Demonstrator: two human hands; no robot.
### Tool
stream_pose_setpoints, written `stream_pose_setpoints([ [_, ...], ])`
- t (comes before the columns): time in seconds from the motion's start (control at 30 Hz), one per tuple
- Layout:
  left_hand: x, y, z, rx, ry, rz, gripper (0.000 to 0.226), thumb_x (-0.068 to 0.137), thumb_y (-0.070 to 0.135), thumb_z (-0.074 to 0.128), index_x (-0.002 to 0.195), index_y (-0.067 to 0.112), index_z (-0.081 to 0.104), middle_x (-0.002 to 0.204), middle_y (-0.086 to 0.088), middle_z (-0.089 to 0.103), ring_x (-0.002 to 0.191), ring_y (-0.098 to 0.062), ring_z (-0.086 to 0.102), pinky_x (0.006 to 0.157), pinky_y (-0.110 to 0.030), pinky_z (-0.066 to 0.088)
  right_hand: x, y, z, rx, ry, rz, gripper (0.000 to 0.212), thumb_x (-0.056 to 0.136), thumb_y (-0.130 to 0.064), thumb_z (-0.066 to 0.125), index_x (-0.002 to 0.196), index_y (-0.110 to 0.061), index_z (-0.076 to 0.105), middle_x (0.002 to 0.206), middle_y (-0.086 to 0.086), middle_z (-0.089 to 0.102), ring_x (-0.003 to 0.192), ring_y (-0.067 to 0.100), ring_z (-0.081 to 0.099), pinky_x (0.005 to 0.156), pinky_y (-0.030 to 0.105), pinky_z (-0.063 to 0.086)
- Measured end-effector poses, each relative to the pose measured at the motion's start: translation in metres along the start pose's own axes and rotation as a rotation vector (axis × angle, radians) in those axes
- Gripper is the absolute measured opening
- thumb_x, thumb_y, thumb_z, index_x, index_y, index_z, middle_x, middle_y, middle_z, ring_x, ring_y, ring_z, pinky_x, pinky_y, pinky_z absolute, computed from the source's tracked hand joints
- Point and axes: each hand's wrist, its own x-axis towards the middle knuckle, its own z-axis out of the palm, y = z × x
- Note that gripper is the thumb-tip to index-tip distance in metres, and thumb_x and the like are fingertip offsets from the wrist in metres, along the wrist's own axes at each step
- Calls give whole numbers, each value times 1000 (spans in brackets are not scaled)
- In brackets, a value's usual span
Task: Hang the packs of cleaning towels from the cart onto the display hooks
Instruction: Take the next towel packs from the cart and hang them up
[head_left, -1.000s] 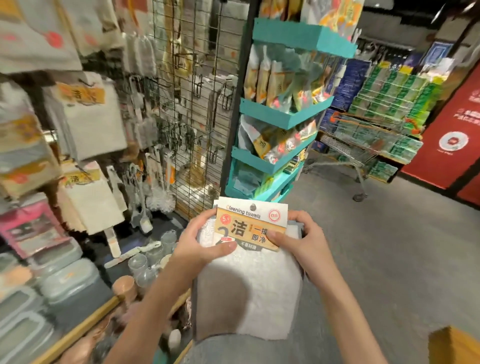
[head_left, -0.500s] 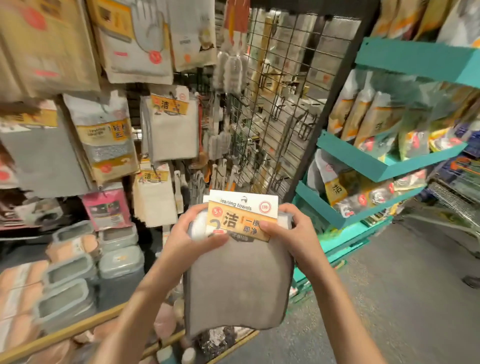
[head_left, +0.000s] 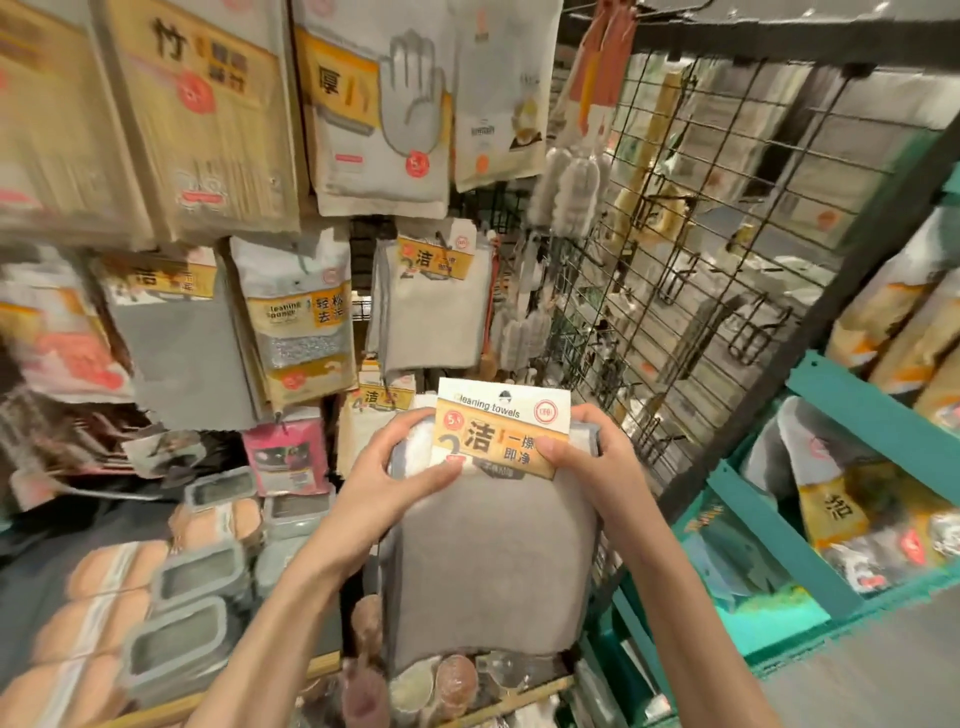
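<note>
I hold one pack of cleaning towels (head_left: 488, 561) upright in front of me, a grey cloth under a white and orange header card (head_left: 501, 426). My left hand (head_left: 395, 467) grips its upper left corner, thumb across the card's lower edge. My right hand (head_left: 592, 457) grips the upper right corner, thumb on the card. A matching pack of towels (head_left: 436, 306) hangs on a hook straight above, and another one (head_left: 379, 410) hangs just left of the held card. The cart is out of view.
Packs of cloths, gloves and sponges crowd the wall on the left and above. A black wire grid panel (head_left: 701, 260) with bare hooks stands to the right, next to teal shelves (head_left: 831, 405) of bagged goods. Lidded food boxes (head_left: 192, 618) are stacked at the lower left.
My view has swung left and up, from the aisle toward the hanging display. Both hands have kept their grip and carried the pack closer to the hanging towels.
</note>
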Motion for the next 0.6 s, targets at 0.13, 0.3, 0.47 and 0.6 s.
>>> stream_pose_setpoints([
  [0.13,19,3,-8,-27,72,-15,60,60,55,78,116,48,61,133,16,56,130,-3,45,113,-43,34,33,-5,7,108,-66,-32,19,82,1,65,91,-14,57,95,10,73,79,22,70,62,25,56],
  [0.3,41,7,-11,-113,148,-47,66,57,57,82,117,49,60,135,4,58,128,-22,52,106,-53,41,76,-4,15,126,-90,-114,25,73,-16,72,94,-16,60,105,17,69,92,32,69,78,42,56],
  [0.47,56,11,-10,-138,328,-68,62,57,63,78,115,49,61,135,5,57,119,-21,59,98,-52,48,117,-5,23,157,-134,-174,16,81,-11,69,90,-16,56,98,11,72,87,25,70,70,30,56],
  [0.6,60,6,-12,-129,426,-62,49,64,65,77,107,48,63,132,4,58,118,-26,59,100,-57,46,150,-13,23,137,-200,-63,17,87,-10,64,90,-21,51,105,14,71,90,27,69,77,41,56],
])
